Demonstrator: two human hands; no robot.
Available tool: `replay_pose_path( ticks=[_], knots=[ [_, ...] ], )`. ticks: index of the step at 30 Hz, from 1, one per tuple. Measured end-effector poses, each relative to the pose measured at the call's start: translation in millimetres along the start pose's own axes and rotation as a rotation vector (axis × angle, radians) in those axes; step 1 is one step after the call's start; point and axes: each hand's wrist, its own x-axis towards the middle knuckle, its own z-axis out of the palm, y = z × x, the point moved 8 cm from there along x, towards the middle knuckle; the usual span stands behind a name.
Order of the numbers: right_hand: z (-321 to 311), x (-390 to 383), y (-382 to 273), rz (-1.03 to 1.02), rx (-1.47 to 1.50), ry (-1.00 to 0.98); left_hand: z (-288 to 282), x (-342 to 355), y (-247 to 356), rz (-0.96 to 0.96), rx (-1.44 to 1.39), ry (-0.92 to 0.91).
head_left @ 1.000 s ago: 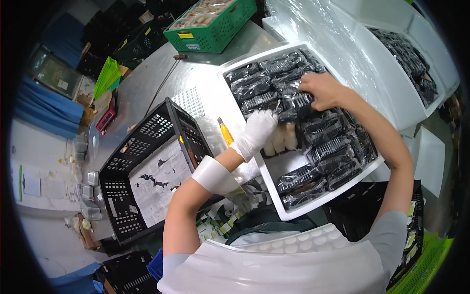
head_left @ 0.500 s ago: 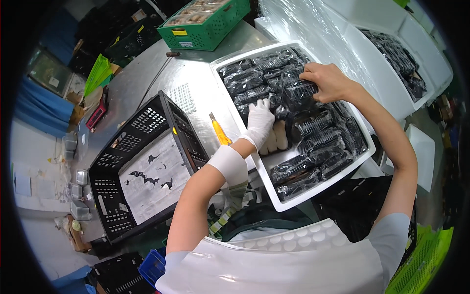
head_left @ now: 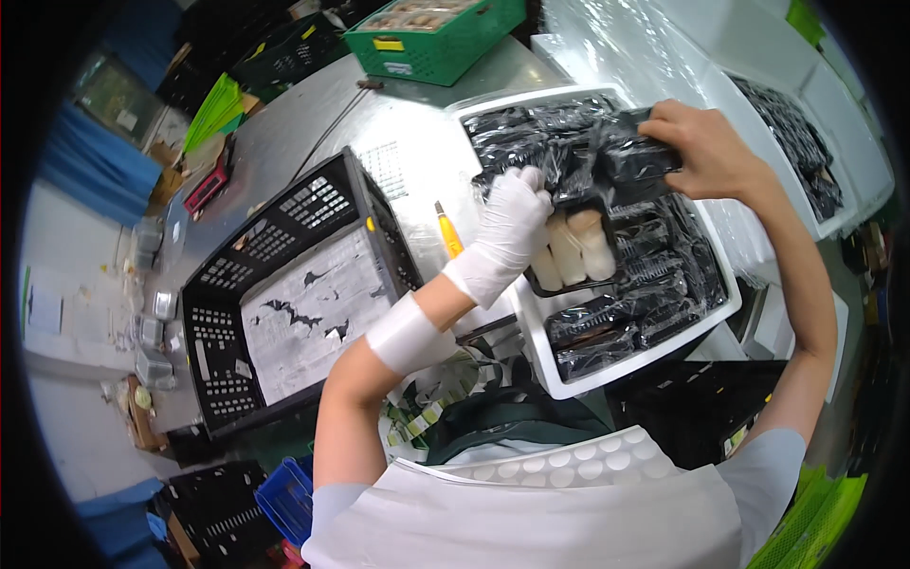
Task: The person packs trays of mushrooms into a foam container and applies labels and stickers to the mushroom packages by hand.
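Note:
A white foam box holds several black trays wrapped in clear film. My right hand, bare, grips one film-wrapped black tray by its right end, raised above the others. In a white glove, my left hand is closed at the box's left side, against black film-wrapped packing; its fingertips are partly hidden. Glossy film bunches between the two hands. Below them, a black tray shows its contents: thick pale pieces like mushroom stems, side by side.
Left of the box stands a black slatted crate lined with torn paper. A yellow cutter lies between them on the metal table. At the back is a green crate of packs. Another foam box stands at the right.
My right hand has lifted its tray up and rightward. My left hand's fingers have curled in, and more of the pale pieces now shows. The whole view has shifted slightly.

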Motion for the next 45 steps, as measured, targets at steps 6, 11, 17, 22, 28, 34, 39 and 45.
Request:
replay_pose_path(
  ticks=[6, 11, 17, 22, 28, 34, 39, 45],
  knots=[
    [-84, 37, -70, -0.181, -0.069, 0.181, -201, -57, -30, -0.115, 0.079, 0.438],
    [-98, 98, -165, -0.458, 0.115, 0.338, -325, -156, -85, -0.286, 0.285, 0.53],
    [-22, 216, -299, -0.573, 0.369, 0.206, -376, -264, -194, -0.547, 0.654, 0.339],
    [101, 274, -391, -0.519, 0.277, 0.382, -372, -324, -271, -0.748, 0.888, 0.363],
    [257, 273, -438, -0.399, 0.005, 0.226, -309, -447, -366, -1.289, 0.55, 0.171],
    [288, 256, -440, -0.372, -0.101, -0.043, -258, -503, -406, -1.505, 0.063, 0.352],
    [272, 236, -446, -0.422, -0.222, 0.09, -227, -507, -417, -1.365, -0.134, 0.718],
    [315, 260, -418, -0.298, -0.289, -0.044, -126, -540, -378, -1.77, -0.807, 0.335]
  ],
)
